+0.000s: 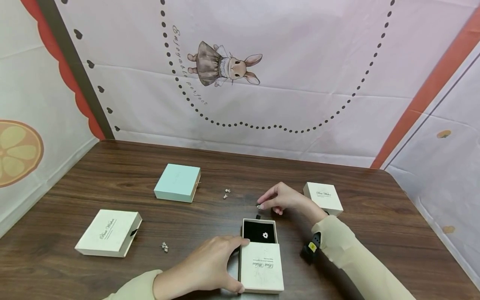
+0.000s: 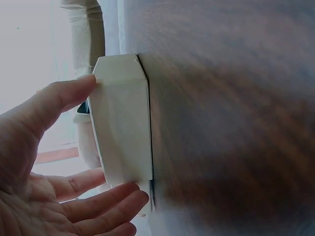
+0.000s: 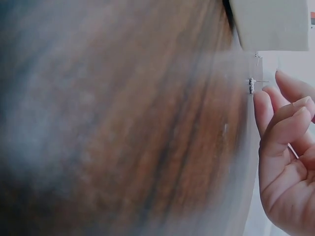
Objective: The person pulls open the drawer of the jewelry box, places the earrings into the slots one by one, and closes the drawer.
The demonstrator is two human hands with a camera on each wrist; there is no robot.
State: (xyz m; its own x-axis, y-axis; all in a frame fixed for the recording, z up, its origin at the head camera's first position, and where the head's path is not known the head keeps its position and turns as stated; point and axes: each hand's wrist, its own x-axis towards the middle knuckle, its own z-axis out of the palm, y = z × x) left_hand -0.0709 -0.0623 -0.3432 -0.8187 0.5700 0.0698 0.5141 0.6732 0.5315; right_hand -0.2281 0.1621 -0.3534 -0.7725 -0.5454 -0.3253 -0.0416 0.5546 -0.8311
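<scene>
Earring (image 1: 258, 206): tiny metal stud on the desk (image 1: 112, 175) just behind the open box (image 1: 261, 266). Light, slippery, thin post bendable; best pinched by the head. Right hand (image 1: 279, 199) fingers narrow, pinching it. Left hand (image 1: 206, 268) fingers wide, steadying the box.

Cream box (image 1: 261, 266) (black lining), mint box (image 1: 177, 182), dark wood-grain table (image 1: 93, 175)
</scene>
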